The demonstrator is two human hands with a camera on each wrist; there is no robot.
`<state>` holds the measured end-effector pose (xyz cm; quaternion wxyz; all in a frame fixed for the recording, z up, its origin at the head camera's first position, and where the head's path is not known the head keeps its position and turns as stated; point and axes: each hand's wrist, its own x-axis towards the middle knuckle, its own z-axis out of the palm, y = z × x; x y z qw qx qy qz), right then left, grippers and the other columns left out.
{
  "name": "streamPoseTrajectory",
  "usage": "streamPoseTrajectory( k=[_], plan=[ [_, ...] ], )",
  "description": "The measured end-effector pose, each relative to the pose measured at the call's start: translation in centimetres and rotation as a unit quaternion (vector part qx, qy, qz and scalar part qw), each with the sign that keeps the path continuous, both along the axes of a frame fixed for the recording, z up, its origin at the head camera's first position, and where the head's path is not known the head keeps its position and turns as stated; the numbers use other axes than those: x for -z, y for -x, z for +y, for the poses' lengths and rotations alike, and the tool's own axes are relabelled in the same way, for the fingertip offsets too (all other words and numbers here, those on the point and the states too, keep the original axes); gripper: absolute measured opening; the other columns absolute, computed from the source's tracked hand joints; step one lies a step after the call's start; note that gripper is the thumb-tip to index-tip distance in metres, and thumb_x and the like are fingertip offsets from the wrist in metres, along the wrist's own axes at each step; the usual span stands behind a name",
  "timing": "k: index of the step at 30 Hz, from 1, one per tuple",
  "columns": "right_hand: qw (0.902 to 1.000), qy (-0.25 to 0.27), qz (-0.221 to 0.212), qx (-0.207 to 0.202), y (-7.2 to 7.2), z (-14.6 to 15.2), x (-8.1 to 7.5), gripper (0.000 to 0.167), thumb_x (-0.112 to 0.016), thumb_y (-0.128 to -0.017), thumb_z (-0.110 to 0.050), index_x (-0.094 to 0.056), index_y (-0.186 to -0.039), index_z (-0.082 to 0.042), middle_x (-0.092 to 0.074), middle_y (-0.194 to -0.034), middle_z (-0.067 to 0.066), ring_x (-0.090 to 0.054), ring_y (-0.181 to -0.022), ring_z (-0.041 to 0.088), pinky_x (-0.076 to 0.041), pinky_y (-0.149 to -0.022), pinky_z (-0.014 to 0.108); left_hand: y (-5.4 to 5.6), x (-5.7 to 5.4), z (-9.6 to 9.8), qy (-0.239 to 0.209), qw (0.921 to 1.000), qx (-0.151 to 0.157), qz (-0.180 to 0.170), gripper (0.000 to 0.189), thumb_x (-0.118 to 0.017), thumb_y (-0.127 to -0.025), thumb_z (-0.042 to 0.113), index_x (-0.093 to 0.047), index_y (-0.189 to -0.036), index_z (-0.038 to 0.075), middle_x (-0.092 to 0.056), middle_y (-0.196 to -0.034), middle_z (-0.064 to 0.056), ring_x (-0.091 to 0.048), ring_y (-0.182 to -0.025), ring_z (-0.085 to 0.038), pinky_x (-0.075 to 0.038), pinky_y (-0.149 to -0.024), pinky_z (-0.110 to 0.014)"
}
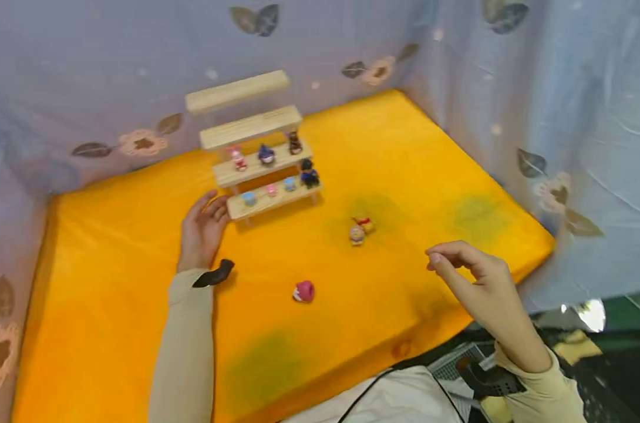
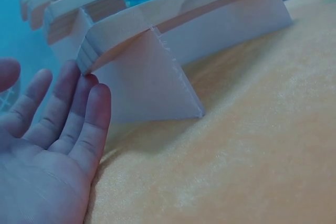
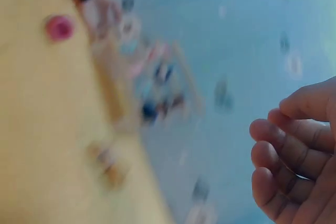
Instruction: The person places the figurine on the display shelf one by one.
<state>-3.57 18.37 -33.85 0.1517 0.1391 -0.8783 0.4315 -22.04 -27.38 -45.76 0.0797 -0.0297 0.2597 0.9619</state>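
- The left hand [image 1: 206,229] is spread and relaxed, palm up toward the shelf, its fingers lightly bent and gripping nothing; the fingertips meet the left end of the lowest plank, though the exact contact is partly hidden behind the corner.
- The right hand [image 1: 484,282] is raised at the right front, its fingers loosely curved and the thumb tip close to the index finger; it holds nothing.
- The shelf [image 1: 262,204] stands just beside the left hand, to its right, with four pale wooden planks in steps on clear supports; it is well apart from the right hand.
- On the lowest plank, going away from the left hand, sit a light blue figure [image 1: 248,198], a pink figure [image 1: 270,190], a second blue figure [image 1: 290,184] and a dark figure [image 1: 308,174] at the far right end.
- One plank up are a pink-and-white figure [image 1: 238,160], a purple-blue figure [image 1: 266,154] and a brown figure [image 1: 295,143].
- Nearest the right hand, to its left and well apart from it, a yellow figure [image 1: 366,224] and a pale round-headed figure [image 1: 357,235] lie close together on the counter [image 1: 114,282].
- A pink-and-white piece [image 1: 304,291] lies between the two arms, nearer the front edge.
- Orange-yellow cloth covers the counter; a leaf-and-flower patterned curtain [image 1: 130,76] hangs behind.
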Motion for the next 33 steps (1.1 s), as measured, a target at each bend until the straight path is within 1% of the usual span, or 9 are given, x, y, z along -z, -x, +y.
streamPoseTrajectory(
  k=[2,5,10,13,15,19,26,30,33],
  plan=[
    [0.9995,-0.01,0.027,-0.01,1.2,0.2,-1.4,0.022,-0.066,-0.094,0.004,-0.073,-0.11,-0.01,-0.07,-0.094,-0.017,-0.065,-0.083,-0.003,-0.05,-0.076,0.01,1.5,-0.3,3.1,0.062,0.9977,0.028,-0.001,0.036,-0.049,-0.108,0.019,-0.05,-0.138,0.001,-0.06,-0.121,-0.016,-0.056,-0.103,-0.024,-0.048,-0.087,-0.032],
    [0.9982,-0.026,0.035,-0.041,4.6,-0.3,-2.9,0.019,-0.065,-0.097,-0.002,-0.073,-0.113,-0.009,-0.073,-0.096,-0.008,-0.063,-0.083,-0.003,-0.048,-0.078,0.01,2.0,-1.0,5.4,0.116,0.9922,0.046,0.004,0.039,-0.048,-0.108,0.022,-0.045,-0.143,0.003,-0.057,-0.127,-0.013,-0.054,-0.108,-0.022,-0.046,-0.09,-0.031],
    [0.9916,-0.077,-0.028,-0.099,10.8,-1.5,-3.5,0.02,-0.06,-0.103,-0.016,-0.073,-0.118,-0.014,-0.075,-0.106,0.002,-0.06,-0.086,0.0,-0.046,-0.08,0.013,1.0,-2.3,6.0,0.132,0.9904,0.036,0.019,0.034,-0.047,-0.108,0.021,-0.05,-0.137,0.003,-0.055,-0.131,-0.016,-0.055,-0.111,-0.023,-0.046,-0.096,-0.032],
    [0.9836,-0.109,-0.067,-0.127,12.8,-2.0,-3.3,0.02,-0.06,-0.103,-0.018,-0.073,-0.118,-0.013,-0.075,-0.11,0.003,-0.061,-0.087,0.007,-0.049,-0.081,0.019,0.5,-2.9,6.2,0.135,0.9898,0.036,0.025,0.032,-0.049,-0.108,0.022,-0.052,-0.133,0.004,-0.057,-0.127,-0.014,-0.056,-0.11,-0.023,-0.047,-0.094,-0.032],
    [0.9778,-0.13,-0.083,-0.142,13.6,-2.2,-3.3,0.021,-0.06,-0.103,-0.019,-0.072,-0.119,-0.013,-0.074,-0.112,0.003,-0.061,-0.088,0.012,-0.05,-0.081,0.025,0.2,-3.1,6.5,0.134,0.9897,0.042,0.028,0.032,-0.049,-0.108,0.023,-0.051,-0.133,0.004,-0.057,-0.126,-0.014,-0.056,-0.11,-0.023,-0.047,-0.093,-0.032],
    [0.9656,-0.167,-0.112,-0.164,13.8,-1.0,-2.8,0.023,-0.056,-0.105,-0.018,-0.071,-0.121,-0.012,-0.073,-0.115,0.006,-0.061,-0.086,0.017,-0.051,-0.077,0.029,-0.1,-3.1,7.6,0.145,0.9877,0.05,0.03,0.031,-0.047,-0.109,0.026,-0.051,-0.133,0.006,-0.056,-0.127,-0.013,-0.056,-0.111,-0.022,-0.047,-0.094,-0.031],
    [0.9433,-0.216,-0.151,-0.202,11.2,4.8,1.1,0.029,-0.057,-0.103,-0.006,-0.064,-0.13,-0.006,-0.066,-0.122,0.012,-0.059,-0.097,0.015,-0.051,-0.078,0.028,-0.4,-2.1,9.5,0.175,0.9822,0.059,0.035,0.041,-0.042,-0.11,0.027,-0.045,-0.142,0.001,-0.056,-0.127,-0.013,-0.057,-0.112,-0.021,-0.049,-0.095,-0.03],
    [0.9394,-0.217,-0.154,-0.216,9.7,6.7,3.3,0.033,-0.06,-0.1,-0.005,-0.062,-0.133,-0.005,-0.065,-0.124,0.011,-0.061,-0.105,0.018,-0.052,-0.08,0.029,-0.4,-1.7,10.0,0.175,0.9815,0.065,0.043,0.044,-0.041,-0.11,0.026,-0.041,-0.145,-0.001,-0.058,-0.124,-0.011,-0.058,-0.109,-0.02,-0.05,-0.095,-0.031],
    [0.9408,-0.203,-0.15,-0.226,9.0,7.1,4.6,0.035,-0.062,-0.099,-0.004,-0.062,-0.134,-0.003,-0.064,-0.122,0.01,-0.059,-0.101,0.011,-0.051,-0.077,0.027,-0.2,-1.4,10.1,0.176,0.9809,0.07,0.045,0.042,-0.041,-0.11,0.024,-0.042,-0.144,-0.001,-0.058,-0.124,-0.01,-0.058,-0.109,-0.02,-0.05,-0.094,-0.031]
  ],
)
